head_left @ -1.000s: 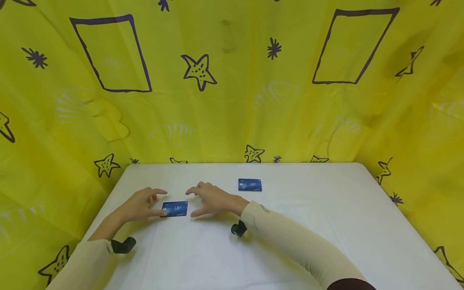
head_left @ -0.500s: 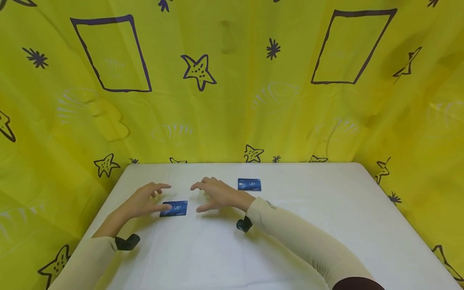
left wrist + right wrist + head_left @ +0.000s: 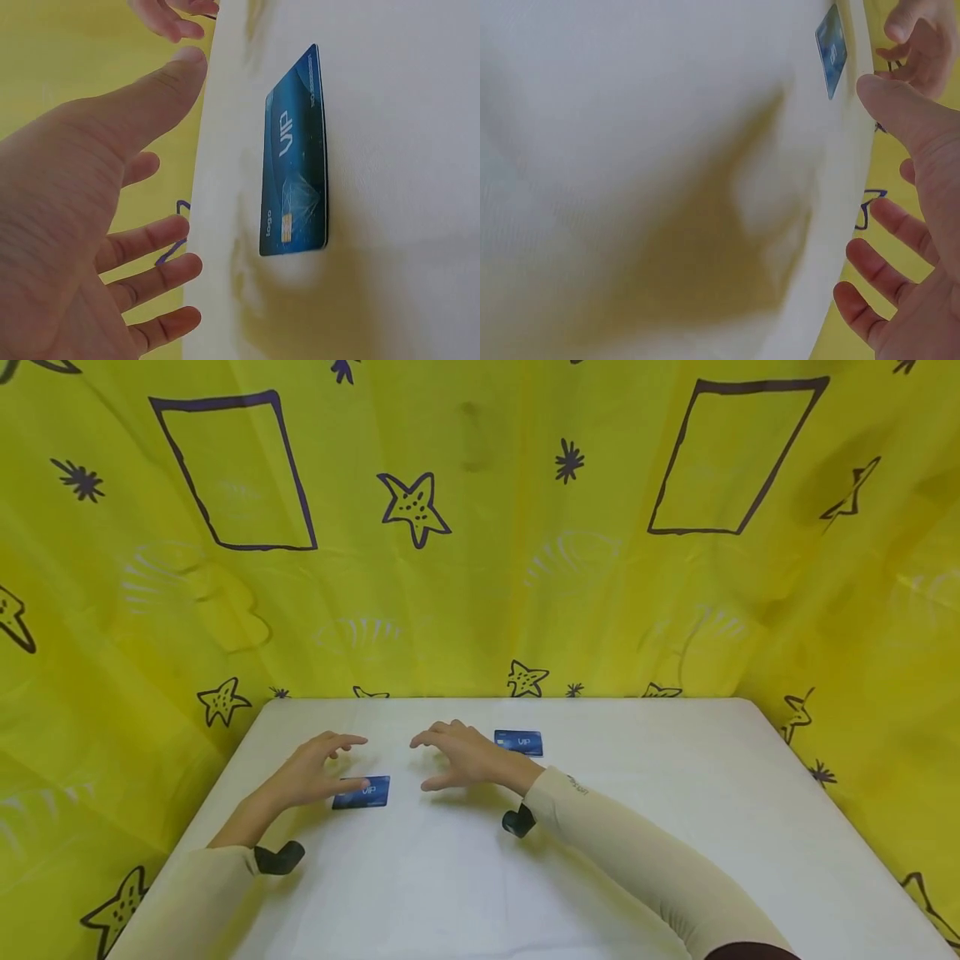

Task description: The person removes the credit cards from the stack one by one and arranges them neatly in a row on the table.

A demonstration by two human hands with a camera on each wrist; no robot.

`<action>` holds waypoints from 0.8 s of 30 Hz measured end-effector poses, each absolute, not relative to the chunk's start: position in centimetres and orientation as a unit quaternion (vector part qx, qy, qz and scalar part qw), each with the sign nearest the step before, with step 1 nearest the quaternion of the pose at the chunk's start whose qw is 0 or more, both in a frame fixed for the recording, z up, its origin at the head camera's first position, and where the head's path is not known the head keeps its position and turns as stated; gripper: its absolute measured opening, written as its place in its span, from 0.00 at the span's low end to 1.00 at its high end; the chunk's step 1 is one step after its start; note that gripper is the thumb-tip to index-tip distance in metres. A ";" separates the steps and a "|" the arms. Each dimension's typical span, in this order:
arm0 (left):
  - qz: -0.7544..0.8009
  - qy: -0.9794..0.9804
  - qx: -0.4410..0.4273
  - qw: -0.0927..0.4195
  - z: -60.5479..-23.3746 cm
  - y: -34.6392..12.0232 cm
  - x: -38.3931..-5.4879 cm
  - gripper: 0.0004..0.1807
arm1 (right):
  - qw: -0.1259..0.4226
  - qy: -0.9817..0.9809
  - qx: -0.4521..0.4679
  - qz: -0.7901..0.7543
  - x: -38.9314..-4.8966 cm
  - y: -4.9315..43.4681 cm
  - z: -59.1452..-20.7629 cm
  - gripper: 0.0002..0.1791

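A blue VIP card (image 3: 375, 799) lies flat on the white table, with a chip on its face that shows in the left wrist view. Above it hovers my left hand (image 3: 309, 774), thumb and fingers spread apart and holding nothing; in the left wrist view a gap separates the thumb from the card (image 3: 294, 157). To the right of this card, my right hand (image 3: 472, 755) hangs over the table with relaxed, parted fingers and nothing between them. A second blue VIP card (image 3: 522, 742) lies farther back, its lower left part hidden behind the right hand.
The white table (image 3: 637, 810) stretches forward to a straight back edge. Yellow curtains (image 3: 480, 593) printed with stars and frames enclose it at the back and sides. A black strap piece (image 3: 280, 858) sticks out below the left wrist, and another (image 3: 518, 820) below the right.
Both hands have risen and shifted to the right, the right hand away from the nearer card and partly across the farther one. Both cards have stayed where they were.
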State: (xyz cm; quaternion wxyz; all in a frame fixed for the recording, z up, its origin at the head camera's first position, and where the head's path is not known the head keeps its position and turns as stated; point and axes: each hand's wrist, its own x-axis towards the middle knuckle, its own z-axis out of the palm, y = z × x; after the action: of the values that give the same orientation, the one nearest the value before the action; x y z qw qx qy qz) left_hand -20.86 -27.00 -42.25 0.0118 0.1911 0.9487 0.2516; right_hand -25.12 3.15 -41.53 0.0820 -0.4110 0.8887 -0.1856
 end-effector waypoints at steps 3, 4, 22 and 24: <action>0.257 0.947 0.191 0.013 -42.1 -26.5 -21.0 0.41 | 0.076 0.891 -0.409 -0.182 -25.4 3.9 -41.4 0.36; 0.259 0.947 0.191 0.015 -42.1 -26.3 -21.1 0.41 | 0.073 0.892 -0.408 -0.181 -25.5 4.1 -41.4 0.36; 0.285 0.935 0.212 -0.003 -42.6 -23.1 -23.1 0.41 | 0.018 0.905 -0.385 -0.180 -27.0 9.1 -41.4 0.35; 0.291 0.932 0.218 -0.004 -42.6 -22.8 -23.3 0.41 | 0.017 0.906 -0.382 -0.184 -27.2 9.7 -41.4 0.36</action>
State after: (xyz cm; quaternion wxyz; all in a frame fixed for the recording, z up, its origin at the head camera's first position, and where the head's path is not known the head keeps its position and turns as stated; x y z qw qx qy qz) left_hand -23.26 -22.77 -42.59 -0.0042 0.2176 0.9316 0.2910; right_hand -27.15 9.71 -41.43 0.0174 -0.3816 0.9057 -0.1837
